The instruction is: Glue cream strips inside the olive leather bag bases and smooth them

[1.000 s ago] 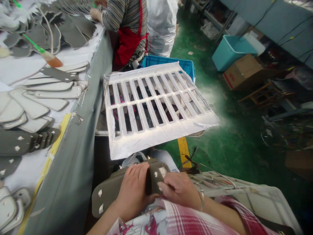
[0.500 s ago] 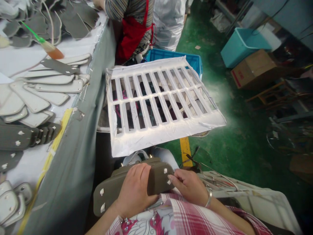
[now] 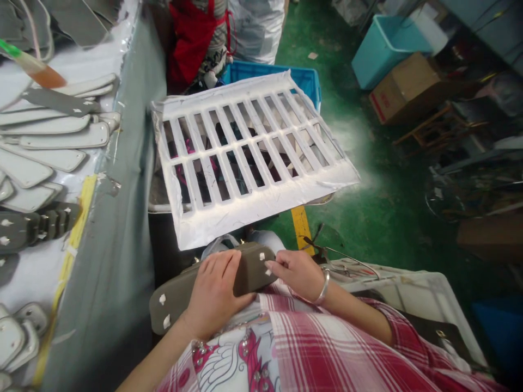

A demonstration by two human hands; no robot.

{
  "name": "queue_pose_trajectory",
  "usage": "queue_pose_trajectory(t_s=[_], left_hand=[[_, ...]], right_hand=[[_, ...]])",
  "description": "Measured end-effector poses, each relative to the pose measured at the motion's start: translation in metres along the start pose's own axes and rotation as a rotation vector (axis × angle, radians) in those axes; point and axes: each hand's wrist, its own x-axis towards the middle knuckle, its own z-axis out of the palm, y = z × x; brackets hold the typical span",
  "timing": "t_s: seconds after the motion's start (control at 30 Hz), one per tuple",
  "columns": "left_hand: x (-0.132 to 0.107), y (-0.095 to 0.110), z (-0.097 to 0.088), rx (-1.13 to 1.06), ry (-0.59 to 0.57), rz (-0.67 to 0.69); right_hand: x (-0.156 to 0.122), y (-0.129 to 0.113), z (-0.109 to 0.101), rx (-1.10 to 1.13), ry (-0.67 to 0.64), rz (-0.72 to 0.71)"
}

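Observation:
On my lap lies an olive-brown panel [image 3: 255,269], oblong with rounded ends and small white tabs near both ends. It looks like the base piece of a bag. My left hand [image 3: 216,291] lies across its middle and grips it, thumb on the near side, fingers over the top. At the panel's right end my right hand [image 3: 296,272] is closed, its thumb and curled fingers at the edge beside a white tab. What lies inside those fingers is hidden. Just behind the panel, a pale strap loop [image 3: 220,242] and gold-coloured metal bits show partly.
A white slatted rack [image 3: 229,209] stands ahead, with a blue crate [image 3: 312,81] behind it. Left is a table edge [image 3: 84,218] with white pieces and brown panels [image 3: 20,226]. A person in a red apron [image 3: 190,43] is beyond. A pale bin [image 3: 433,291] stands right.
The view has swung, so the table, rack and lap sit further left and higher in the picture. Both hands keep nearly the same hold on the panel.

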Motion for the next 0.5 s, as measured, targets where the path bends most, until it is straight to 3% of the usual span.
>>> queue_pose_trajectory(t_s=[0.2,0.37,0.5], left_hand=[[-0.009,0.008,0.006,0.043,0.071,-0.061],[-0.011,0.004,0.000,-0.046,-0.008,-0.047],[-0.010,0.003,-0.005,-0.098,0.013,-0.032]], right_hand=[[-0.007,0.003,0.007,0.092,0.055,-0.011],[-0.010,0.004,0.006,0.108,0.071,-0.057],[-0.013,-0.004,0.004,0.099,0.088,-0.082]])
